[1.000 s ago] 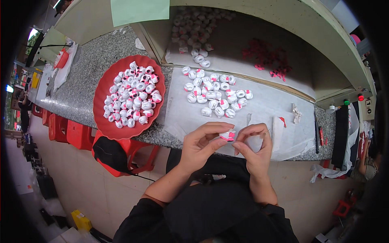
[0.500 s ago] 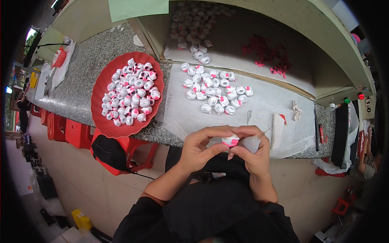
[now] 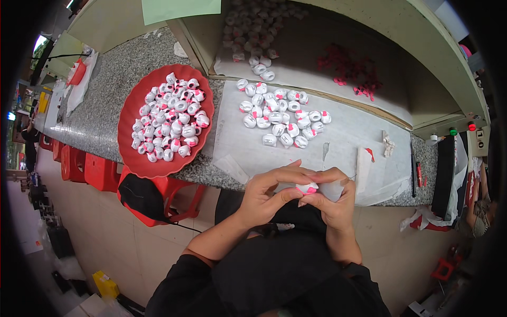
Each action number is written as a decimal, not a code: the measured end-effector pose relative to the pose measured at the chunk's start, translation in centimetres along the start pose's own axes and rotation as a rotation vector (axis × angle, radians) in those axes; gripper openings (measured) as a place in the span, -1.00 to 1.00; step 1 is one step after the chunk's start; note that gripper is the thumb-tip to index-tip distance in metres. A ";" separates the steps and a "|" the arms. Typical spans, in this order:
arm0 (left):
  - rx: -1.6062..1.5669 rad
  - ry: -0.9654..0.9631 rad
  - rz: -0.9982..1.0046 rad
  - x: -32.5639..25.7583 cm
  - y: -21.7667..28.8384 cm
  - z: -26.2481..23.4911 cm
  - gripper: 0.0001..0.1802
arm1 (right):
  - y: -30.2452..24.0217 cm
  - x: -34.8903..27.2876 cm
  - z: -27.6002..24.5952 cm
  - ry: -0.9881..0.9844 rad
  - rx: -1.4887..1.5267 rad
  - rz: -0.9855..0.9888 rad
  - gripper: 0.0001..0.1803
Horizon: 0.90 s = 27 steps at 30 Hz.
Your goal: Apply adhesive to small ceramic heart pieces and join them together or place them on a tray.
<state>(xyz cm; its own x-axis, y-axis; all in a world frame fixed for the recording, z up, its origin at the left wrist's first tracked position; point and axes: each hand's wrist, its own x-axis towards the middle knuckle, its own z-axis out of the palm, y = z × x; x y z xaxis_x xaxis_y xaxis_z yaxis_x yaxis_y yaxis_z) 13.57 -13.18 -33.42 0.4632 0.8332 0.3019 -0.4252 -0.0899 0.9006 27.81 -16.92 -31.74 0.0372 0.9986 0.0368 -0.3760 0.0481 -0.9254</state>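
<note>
In front of my body, at the table's near edge, my two hands meet around a small white toy head [image 3: 307, 188] with a pink bow. My left hand [image 3: 265, 196] pinches it between thumb and fingers. Against its other side are the fingertips of my right hand [image 3: 338, 208], which also holds a small translucent squeeze bottle [image 3: 331, 190] with a thin needle-like tip in its curled fingers. Beyond my hands, several similar white heads [image 3: 275, 117] with pink bows lie on a white sheet [image 3: 338, 158]. The face of the held piece is largely covered by my fingers.
A red scalloped bowl [image 3: 127, 116] full of white heads stands at the left on the speckled stone counter [image 3: 111, 79]. Under the shelf lie more heads [image 3: 253, 31] and a pile of pink pieces [image 3: 348, 68]. At the right are a rolled white cloth [image 3: 363, 169] and pens [image 3: 419, 174].
Both hands have shifted slightly to the right with the toy head, which has turned a little between my fingers. The squeeze bottle stays in my right hand.
</note>
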 end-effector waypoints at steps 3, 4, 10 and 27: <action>-0.020 -0.022 -0.074 -0.1 0.1 -0.2 -0.80 | 0.3 -0.1 -0.7 -0.034 -0.067 0.020 -0.71; -0.018 0.007 -0.091 -0.3 0.1 -0.1 -0.79 | 0.1 0.0 -0.6 -0.034 -0.066 0.021 -0.71; -0.004 0.057 -0.055 -0.8 -0.3 0.1 -0.78 | -0.1 0.1 -0.4 -0.060 -0.137 0.035 -0.72; 0.007 0.102 0.045 -1.3 -0.4 -0.3 -0.78 | 0.6 0.5 0.6 -0.120 0.024 0.053 -0.70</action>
<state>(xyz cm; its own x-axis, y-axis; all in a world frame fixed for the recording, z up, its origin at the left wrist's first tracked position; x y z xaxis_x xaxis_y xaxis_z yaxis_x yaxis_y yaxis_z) 12.94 -14.04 -34.29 0.3624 0.8794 0.3087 -0.4377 -0.1318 0.8894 27.10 -16.39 -32.04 -0.0937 0.9950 0.0339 -0.3967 -0.0060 -0.9179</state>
